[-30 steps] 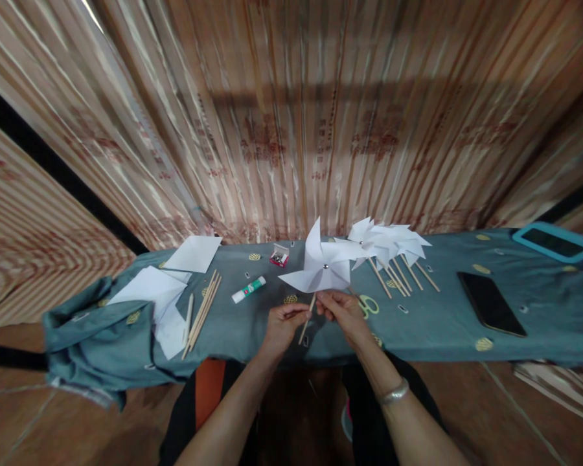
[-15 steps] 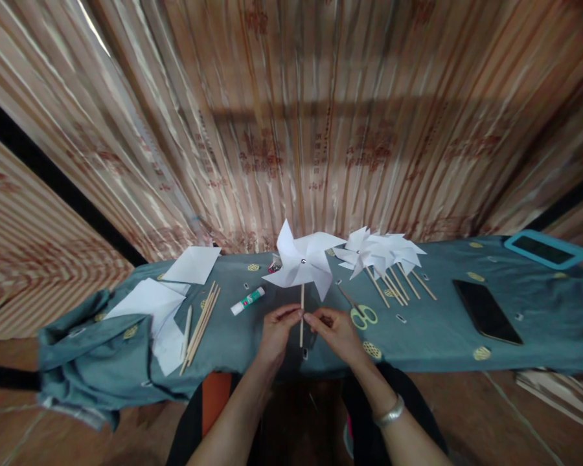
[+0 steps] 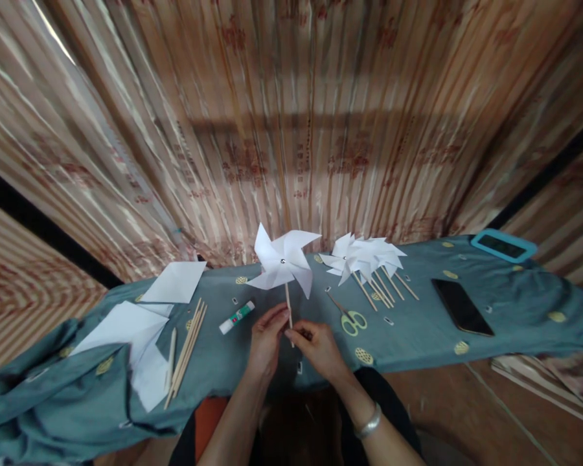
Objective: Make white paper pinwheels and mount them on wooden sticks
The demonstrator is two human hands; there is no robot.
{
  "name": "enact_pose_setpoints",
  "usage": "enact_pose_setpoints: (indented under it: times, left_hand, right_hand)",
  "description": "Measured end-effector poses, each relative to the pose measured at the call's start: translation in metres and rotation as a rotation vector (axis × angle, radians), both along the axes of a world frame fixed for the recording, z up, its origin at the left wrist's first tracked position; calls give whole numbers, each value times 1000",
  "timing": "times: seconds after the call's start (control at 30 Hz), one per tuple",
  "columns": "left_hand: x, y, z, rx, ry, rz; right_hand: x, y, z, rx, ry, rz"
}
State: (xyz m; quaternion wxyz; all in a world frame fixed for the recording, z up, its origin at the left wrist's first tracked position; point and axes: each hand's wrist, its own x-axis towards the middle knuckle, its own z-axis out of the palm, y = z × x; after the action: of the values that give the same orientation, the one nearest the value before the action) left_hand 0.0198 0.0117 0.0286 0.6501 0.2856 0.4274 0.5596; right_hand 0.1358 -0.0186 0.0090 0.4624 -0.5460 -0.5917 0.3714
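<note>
A white paper pinwheel (image 3: 282,261) on a thin wooden stick stands upright in front of me, a small shiny pin at its centre. My right hand (image 3: 315,346) pinches the stick near its lower end between thumb and curled fingers. Against the stick a little higher, on its left side, close the fingertips of my left hand (image 3: 268,333). To the right lie several finished pinwheels (image 3: 364,257), overlapping, sticks pointing toward me. Scissors with light green handles (image 3: 354,322) rest beyond my right hand. A glue stick (image 3: 237,317) is left of the pinwheel.
Loose wooden sticks (image 3: 187,355) and a pale pencil-like rod (image 3: 171,359) lie left. White paper sheets (image 3: 175,282) are spread farther left. A black phone (image 3: 461,307) and a blue-framed device (image 3: 503,246) sit right on the green tablecloth (image 3: 412,336). A curtain (image 3: 282,129) hangs behind.
The view has shifted, so the table's things appear farther left. The pinwheel's blades have turned and its stick leans slightly. My right hand sits lower on the stick relative to my left.
</note>
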Motion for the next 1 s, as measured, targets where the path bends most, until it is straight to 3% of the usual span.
enact_pose_setpoints:
  times: [0.2, 0.63, 0.8, 1.0]
  left_hand:
    - [-5, 1, 3, 68, 9, 53]
    - [-2, -2, 5, 76, 34, 21]
    - [1, -1, 2, 72, 42, 20]
    - [1, -1, 0, 79, 38, 7]
  right_hand:
    - [14, 2, 6, 5, -146, -77]
    - [60, 14, 50, 15, -572, -177]
    - [87, 18, 42, -13, -748, -198]
    - [119, 32, 26, -208, -1108, -216]
